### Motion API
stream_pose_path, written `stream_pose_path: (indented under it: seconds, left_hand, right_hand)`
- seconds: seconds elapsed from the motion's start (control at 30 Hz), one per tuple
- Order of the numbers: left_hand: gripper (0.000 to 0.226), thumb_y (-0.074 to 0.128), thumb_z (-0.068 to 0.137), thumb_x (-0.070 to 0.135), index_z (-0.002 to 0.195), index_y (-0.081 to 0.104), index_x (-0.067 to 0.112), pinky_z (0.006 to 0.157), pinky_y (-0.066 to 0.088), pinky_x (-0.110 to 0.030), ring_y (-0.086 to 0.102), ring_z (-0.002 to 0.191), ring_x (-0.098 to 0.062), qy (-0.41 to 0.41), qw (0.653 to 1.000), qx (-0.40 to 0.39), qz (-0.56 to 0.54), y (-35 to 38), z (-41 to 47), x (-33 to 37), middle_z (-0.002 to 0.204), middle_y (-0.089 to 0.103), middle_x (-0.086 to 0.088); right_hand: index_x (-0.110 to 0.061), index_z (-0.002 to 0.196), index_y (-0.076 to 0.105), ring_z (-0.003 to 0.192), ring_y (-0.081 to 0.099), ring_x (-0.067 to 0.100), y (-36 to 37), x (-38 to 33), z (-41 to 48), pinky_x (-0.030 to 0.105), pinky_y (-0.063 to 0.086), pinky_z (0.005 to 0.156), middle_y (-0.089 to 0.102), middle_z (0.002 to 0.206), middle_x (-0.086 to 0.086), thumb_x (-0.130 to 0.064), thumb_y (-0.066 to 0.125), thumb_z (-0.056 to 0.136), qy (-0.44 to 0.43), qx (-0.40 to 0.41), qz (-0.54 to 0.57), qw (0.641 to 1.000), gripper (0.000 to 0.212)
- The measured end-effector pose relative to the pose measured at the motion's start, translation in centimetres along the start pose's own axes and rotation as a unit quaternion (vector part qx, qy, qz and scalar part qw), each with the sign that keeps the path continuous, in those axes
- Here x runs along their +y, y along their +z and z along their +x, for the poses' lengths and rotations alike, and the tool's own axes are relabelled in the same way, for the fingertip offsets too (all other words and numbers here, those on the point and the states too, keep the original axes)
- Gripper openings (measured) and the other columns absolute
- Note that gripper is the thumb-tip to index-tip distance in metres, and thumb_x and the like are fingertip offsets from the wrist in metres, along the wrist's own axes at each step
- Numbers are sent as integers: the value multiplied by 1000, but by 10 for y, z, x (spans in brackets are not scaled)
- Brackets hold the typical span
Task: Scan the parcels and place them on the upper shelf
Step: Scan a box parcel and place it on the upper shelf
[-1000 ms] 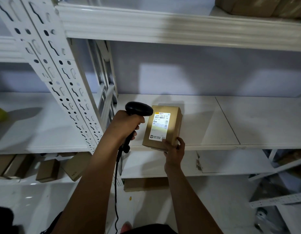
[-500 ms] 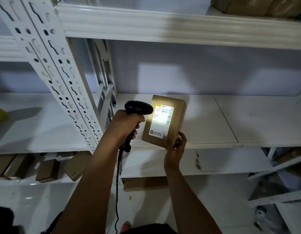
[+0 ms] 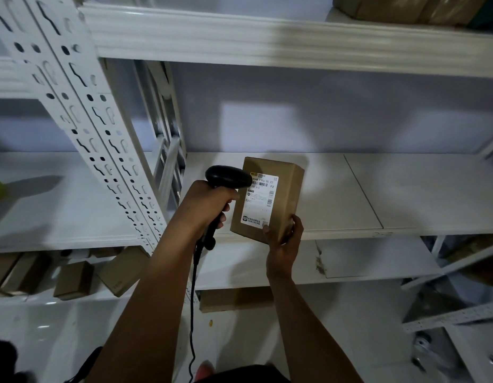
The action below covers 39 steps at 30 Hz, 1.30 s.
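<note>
1. Parcel (image 3: 270, 197), a small brown cardboard box, is being held tilted above the front edge of the middle shelf (image 3: 405, 194), its white label (image 3: 257, 201) being turned toward the camera.
2. Right hand (image 3: 285, 239) is being kept clamped on the lower near corner, thumb on the labelled face.
3. Left hand (image 3: 206, 205) is being kept closed around the handle of the corded scanner (image 3: 228, 176), whose head is being pointed at the label.
4. Box is being judged light and stiff, since one hand is bearing it; the cardboard is probably not slippery.
5. Grip across the short edges, clear of the barcode, is being judged best for lifting to the upper shelf (image 3: 239, 37).
</note>
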<state>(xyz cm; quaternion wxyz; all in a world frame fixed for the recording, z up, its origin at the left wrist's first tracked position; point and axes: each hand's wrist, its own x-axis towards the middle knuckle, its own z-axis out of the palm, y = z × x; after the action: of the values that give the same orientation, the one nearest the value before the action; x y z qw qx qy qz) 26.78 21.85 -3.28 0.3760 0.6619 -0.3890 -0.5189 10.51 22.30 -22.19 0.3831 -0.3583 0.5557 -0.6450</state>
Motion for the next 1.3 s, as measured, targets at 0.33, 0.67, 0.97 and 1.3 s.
stream_pose_path:
  seconds: [0.33,0.67,0.97,1.3]
  left_hand:
    - [13,70,85,14,75,65,6,48,42,-27,48,46,-19,-2,1000,-1,-2,10,-1,-1,62,57,-6]
    - [7,69,86,13,86,67,6,50,44,-26,51,50,-20,-4,1000,16,-6,21,13,-14,68,63,-8]
    - [39,58,91,3,128,50,-2,61,39,-28,56,78,-18,-36,991,62,116,29,80,-64,88,54,-6]
    - [47,88,79,23,116,66,5,80,48,-29,67,110,-30,-34,973,150,171,36,140,-112,118,71,-14]
  right_hand:
    - [-31,145,43,132,53,14,-8,-4,2,49,55,101,50,145,-6,-46,82,78,5,2,0,1000,79]
    - [-37,141,45,133,53,19,-9,-8,2,56,53,102,51,144,-8,-61,84,71,26,12,-5,1000,84]
    - [-30,136,48,121,57,20,-12,-6,21,47,52,105,58,135,-4,-31,88,77,74,9,-56,996,71]
    - [-27,137,49,117,58,25,5,4,46,44,52,103,58,132,0,-33,88,76,171,21,-57,983,73]
